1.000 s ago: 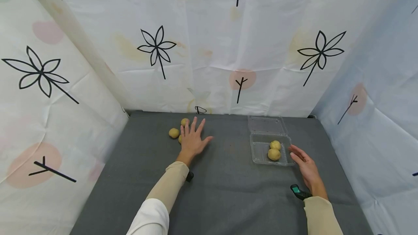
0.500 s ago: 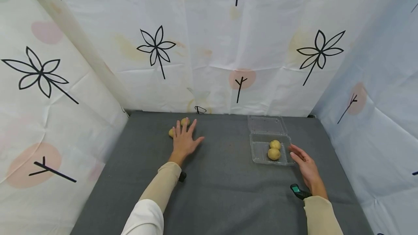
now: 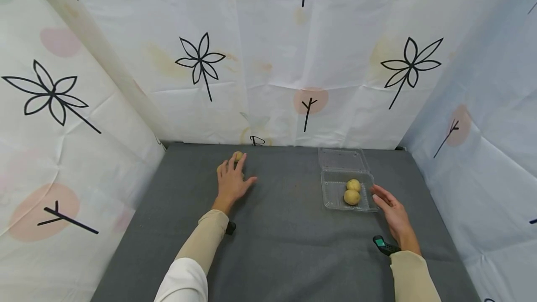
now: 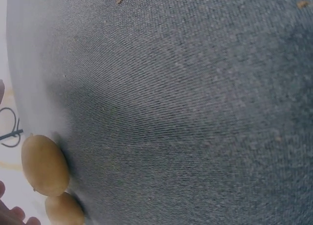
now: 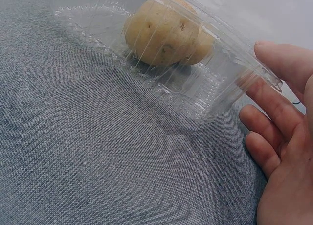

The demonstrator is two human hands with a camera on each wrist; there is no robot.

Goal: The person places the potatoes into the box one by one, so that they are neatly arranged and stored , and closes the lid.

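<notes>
My left hand [image 3: 230, 184] reaches over a small group of potatoes at the back left, its fingers spread and slightly bent. One potato [image 3: 238, 155] shows past the fingertips, and another [image 3: 219, 169] peeks out at their left; the hand covers others partly. In the left wrist view, two potatoes [image 4: 45, 165] lie on the cloth close to fingertips [image 4: 17, 213]. My right hand [image 3: 394, 213] rests with relaxed fingers at the right side of a clear plastic container [image 3: 331, 203]. Two potatoes [image 3: 352, 197] sit inside it, one behind the other.
The container's clear lid [image 3: 341, 160] lies folded back toward the rear wall. A dark grey cloth [image 3: 289, 246] covers the table. White patterned curtains [image 3: 268, 73] stand at the back and both sides.
My left hand has moved left over the potatoes, its fingers drawing closer together, and now covers more of them. My right hand and the container have stayed in place.
</notes>
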